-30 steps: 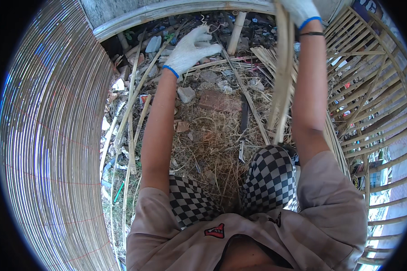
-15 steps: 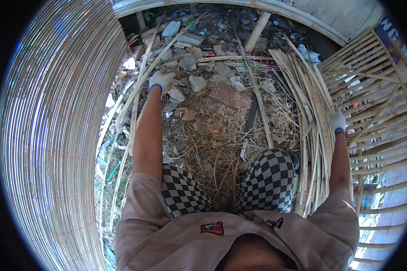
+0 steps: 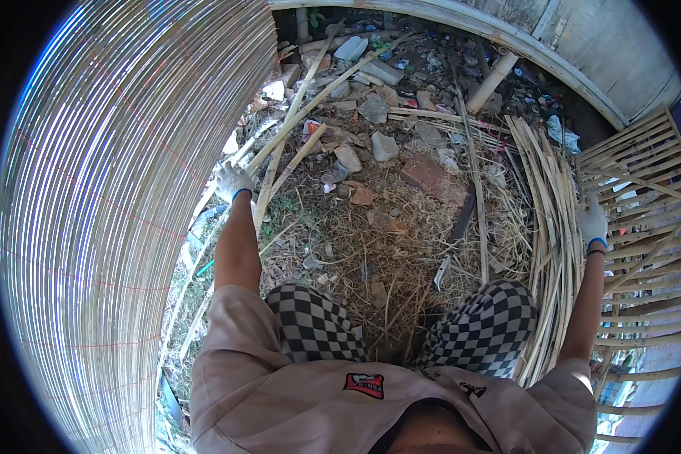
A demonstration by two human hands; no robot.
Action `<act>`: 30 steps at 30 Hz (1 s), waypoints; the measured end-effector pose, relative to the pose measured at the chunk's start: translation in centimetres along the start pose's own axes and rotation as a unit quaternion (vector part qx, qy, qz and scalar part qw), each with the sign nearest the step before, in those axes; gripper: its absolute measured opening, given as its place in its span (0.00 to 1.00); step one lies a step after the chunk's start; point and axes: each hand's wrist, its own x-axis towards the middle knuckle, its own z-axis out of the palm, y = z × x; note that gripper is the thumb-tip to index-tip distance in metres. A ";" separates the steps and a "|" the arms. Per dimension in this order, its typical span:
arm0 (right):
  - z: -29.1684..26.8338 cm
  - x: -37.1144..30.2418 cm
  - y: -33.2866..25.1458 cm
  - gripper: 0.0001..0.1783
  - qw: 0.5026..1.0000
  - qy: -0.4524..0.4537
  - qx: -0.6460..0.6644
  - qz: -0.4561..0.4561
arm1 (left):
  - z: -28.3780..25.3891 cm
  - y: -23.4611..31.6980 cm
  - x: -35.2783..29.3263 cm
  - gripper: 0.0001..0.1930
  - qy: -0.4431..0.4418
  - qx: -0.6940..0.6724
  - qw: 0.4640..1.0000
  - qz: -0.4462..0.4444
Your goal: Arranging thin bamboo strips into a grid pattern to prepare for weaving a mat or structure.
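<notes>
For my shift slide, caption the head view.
Gloved left hand near slanting bamboo poles; right hand beside the strip pile.

1 L glove [image 3: 233, 181] & 1 R glove [image 3: 594, 221], wht fabric, blue cuff hems [image 3: 241, 192]; 1 wristband [image 3: 596, 251], dk, thin, nr R glove; 1 shirt [image 3: 287, 401], beige, short slvs [image 3: 238, 325]; 1 neckline trim [image 3: 391, 427], dk; 1 chest patch [image 3: 364, 385], L side, red w/ wht detail, blk border; 1 emblem [image 3: 473, 390], R side, small, dk; 1 pr trousers [image 3: 477, 325], blk/lt grey check
</notes>
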 end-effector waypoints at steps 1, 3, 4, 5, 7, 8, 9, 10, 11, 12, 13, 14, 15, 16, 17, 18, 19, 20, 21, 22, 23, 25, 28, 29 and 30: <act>-2.0 0.3 -2.7 0.30 0.997 0.005 0.060 -0.055 | 0.5 -2.3 2.1 0.29 0.006 0.024 0.998 0.053; -6.3 0.2 -8.1 0.26 0.978 -0.034 0.147 -0.143 | 1.7 -4.1 4.7 0.30 -0.086 0.013 0.991 0.104; -7.8 0.5 -13.1 0.24 0.955 -0.081 0.205 -0.198 | 1.3 -9.3 7.8 0.34 -0.057 0.037 0.988 0.140; -9.7 0.4 -16.9 0.22 0.955 -0.144 0.172 -0.196 | 2.3 -10.6 8.1 0.31 -0.066 0.039 0.980 0.181; -10.0 0.9 -21.3 0.23 0.896 -0.248 0.267 -0.254 | 3.0 -11.3 8.7 0.27 -0.139 0.071 0.955 0.253; -10.9 0.7 -24.7 0.23 0.887 -0.324 0.242 -0.225 | 3.6 -10.2 7.4 0.26 -0.125 0.078 0.955 0.258; -10.8 0.9 -26.7 0.23 0.890 -0.321 0.170 -0.276 | 3.8 -8.6 5.7 0.28 -0.099 0.060 0.956 0.268; -9.7 1.2 -28.8 0.23 0.878 -0.318 0.109 -0.340 | 2.7 -8.8 5.2 0.27 -0.112 0.066 0.952 0.276; -8.2 1.1 -30.7 0.23 0.875 -0.323 0.116 -0.340 | 1.8 -8.9 4.6 0.28 -0.125 0.072 0.948 0.284; -6.6 1.0 -31.5 0.23 0.865 -0.358 0.084 -0.341 | 1.2 -7.4 2.7 0.28 -0.131 0.074 0.945 0.290; -5.1 0.7 -31.8 0.23 0.854 -0.392 0.050 -0.338 | 0.3 -5.2 0.5 0.28 -0.078 0.064 0.947 0.304; -3.3 0.1 -33.0 0.23 0.853 -0.393 0.059 -0.338 | -0.8 -4.5 0.1 0.30 -0.015 0.062 0.949 0.309; -1.5 -1.1 -34.3 0.23 0.835 -0.404 0.028 -0.371 | -1.3 -4.8 0.8 0.30 -0.013 0.075 0.948 0.308; 0.0 -2.2 -34.3 0.23 0.817 -0.417 -0.008 -0.399 | -1.2 -4.4 1.4 0.32 -0.015 0.066 0.944 0.323; 1.6 -3.2 -33.6 0.23 0.814 -0.424 -0.002 -0.396 | -1.1 -3.7 2.1 0.34 -0.018 0.057 0.939 0.339; 3.4 -4.6 -33.4 0.23 0.800 -0.479 0.052 -0.357 | -0.3 -4.8 4.2 0.35 -0.039 0.073 0.945 0.316; 5.0 -5.8 -32.7 0.24 0.784 -0.532 0.100 -0.305 | 0.2 -4.9 6.0 0.34 -0.097 0.065 0.942 0.314; 6.9 -6.9 -31.6 0.24 0.784 -0.539 0.105 -0.290 | 0.8 -4.7 6.5 0.30 -0.113 0.029 0.938 0.325; 8.4 -7.9 -30.3 0.25 0.785 -0.521 0.037 -0.333 | 1.5 -4.4 6.5 0.27 -0.131 -0.010 0.934 0.333; 9.6 -9.2 -29.1 0.26 0.778 -0.503 -0.032 -0.375 | 1.4 -3.3 6.2 0.26 -0.158 0.025 0.924 0.346; 10.6 -10.3 -27.8 0.26 0.777 -0.514 -0.032 -0.361 | 1.2 -2.2 6.2 0.25 -0.183 0.060 0.914 0.358; 12.1 -11.7 -27.1 0.27 0.796 -0.527 0.041 -0.295 | -0.1 -1.7 7.1 0.23 -0.164 0.162 0.887 0.401; 13.3 -13.7 -24.8 0.25 0.824 -0.504 0.116 -0.231 | -3.1 2.7 3.0 0.21 -0.200 0.182 0.867 0.418; 13.7 -14.2 -24.3 0.24 0.838 -0.479 0.151 -0.214 | -4.8 5.0 -0.9 0.20 -0.207 0.160 0.873 0.412; 13.7 -14.5 -23.5 0.23 0.846 -0.459 0.170 -0.211 | -5.2 6.1 -3.4 0.19 -0.215 0.136 0.877 0.408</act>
